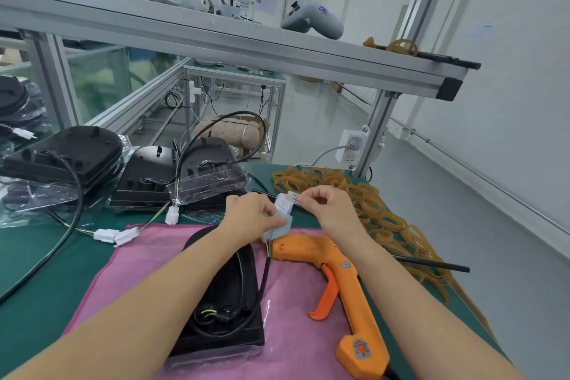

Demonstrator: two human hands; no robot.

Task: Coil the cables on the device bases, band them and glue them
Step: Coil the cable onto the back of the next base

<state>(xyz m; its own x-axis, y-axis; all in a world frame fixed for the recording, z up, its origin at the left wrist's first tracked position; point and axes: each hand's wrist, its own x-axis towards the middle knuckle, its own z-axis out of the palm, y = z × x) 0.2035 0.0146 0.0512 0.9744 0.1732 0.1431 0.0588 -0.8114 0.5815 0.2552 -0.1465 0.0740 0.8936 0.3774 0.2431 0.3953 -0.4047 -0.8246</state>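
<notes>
The green worktop (37,256) carries a pink cloth (129,281) at its 6 o'clock edge, and on the cloth lies the black device base (228,302), its black cable (262,284) looped loosely along its right side and not yet banded. More bases (77,148) wait at 10 o'clock. The orange glue gun (345,274) lies just right of the base, nozzle toward 11 o'clock. A heap of rubber bands (364,203) spreads at 2 o'clock.

Above the base's far end, both hands work a small label strip (283,210). The left hand (249,216) pinches the pale backing between thumb and curled fingers; the right hand (327,207) pinches the white printed tab at its top, fingers curled round it.

The step looks like peeling a sticker from its liner. It goes best with a slow pull at a low angle, the left hand holding the liner taut, and the adhesive face kept off the fingertips and away from the gun's nozzle.
</notes>
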